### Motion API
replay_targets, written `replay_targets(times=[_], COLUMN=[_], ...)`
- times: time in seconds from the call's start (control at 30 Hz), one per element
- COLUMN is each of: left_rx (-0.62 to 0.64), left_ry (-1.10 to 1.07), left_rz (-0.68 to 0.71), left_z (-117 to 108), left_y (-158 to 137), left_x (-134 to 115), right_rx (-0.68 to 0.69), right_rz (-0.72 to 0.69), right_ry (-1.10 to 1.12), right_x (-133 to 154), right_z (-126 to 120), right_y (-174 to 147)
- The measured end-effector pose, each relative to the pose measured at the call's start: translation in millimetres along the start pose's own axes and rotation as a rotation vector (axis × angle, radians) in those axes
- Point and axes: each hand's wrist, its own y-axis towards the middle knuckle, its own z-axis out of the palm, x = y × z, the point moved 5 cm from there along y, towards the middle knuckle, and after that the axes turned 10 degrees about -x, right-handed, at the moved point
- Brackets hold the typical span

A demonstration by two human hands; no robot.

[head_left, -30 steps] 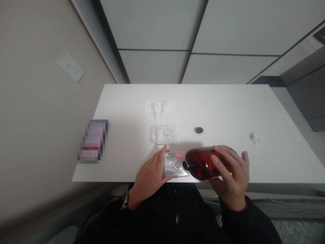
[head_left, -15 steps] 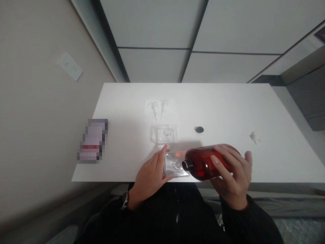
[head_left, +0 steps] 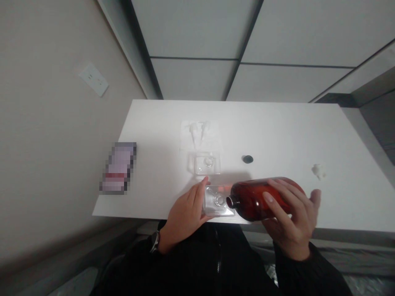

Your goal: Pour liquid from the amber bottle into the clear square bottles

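Amber bottle tipped over a little clear one, near edge of the white table (head_left: 277,131)

Keep the amber bottle (head_left: 262,199) neck right over the clear bottle (head_left: 216,201) opening and tilt slow, I'd say. Right hand (head_left: 290,222) is wrapped around the amber one; left hand (head_left: 185,213) curls against the clear one's side, steadying it.

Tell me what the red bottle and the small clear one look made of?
Red bottle: translucent amber-red, glossy with highlights; plastic or glass, can't tell. Clear bottle: colourless, see-through, square-edged, shiny; glass or hard clear plastic.
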Motion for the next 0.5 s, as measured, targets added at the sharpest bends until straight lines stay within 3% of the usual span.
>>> replay_targets(times=[0.5], left_rx=[0.01], left_ry=[0.021], left_rz=[-0.025], left_z=[0.9], left_y=[-2.7], left_x=[1.9], right_rx=[-0.009], right_rz=[-0.04], right_ry=[-0.015], right_x=[3.8], right_z=[0.8], right_y=[6.2])
